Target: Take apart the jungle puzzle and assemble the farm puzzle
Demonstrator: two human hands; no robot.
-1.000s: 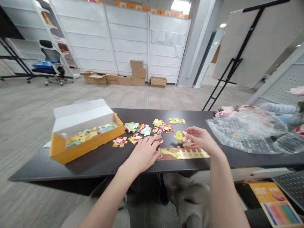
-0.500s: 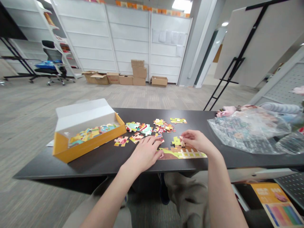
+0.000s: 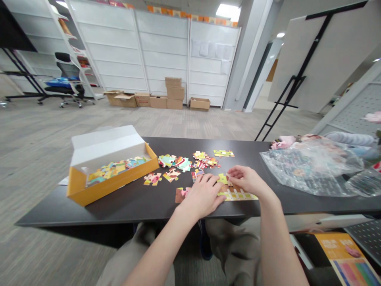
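- Below the near edge of the dark table (image 3: 119,210) show legs in beige-grey trousers (image 3: 244,246); at near right, an orange packet (image 3: 339,246).
- Along that edge lies the puzzle strip (image 3: 239,194), with a white fence on green and brown.
- The left hand (image 3: 205,196) rests palm down over the strip, fingers slightly bent; whether they grip anything, I cannot tell.
- The right hand (image 3: 245,180) pinches the right side of a green piece (image 3: 222,179) at the strip's far edge; whether it is fitted, I cannot tell.
- Left of the left hand, a pink-and-brown part (image 3: 181,195) shows, its join with the strip hidden.
- Farther left lie a pig piece (image 3: 152,178) and a brown-and-white piece (image 3: 171,174), near the open yellow box (image 3: 119,182) with more pieces inside.
- Beyond the hands, loose pieces (image 3: 205,161) overlap; a plastic bag (image 3: 306,171) lies right.
- Far off stand an easel (image 3: 293,85) right, a chair (image 3: 67,79) left, cartons (image 3: 175,93) and white shelves (image 3: 162,47).
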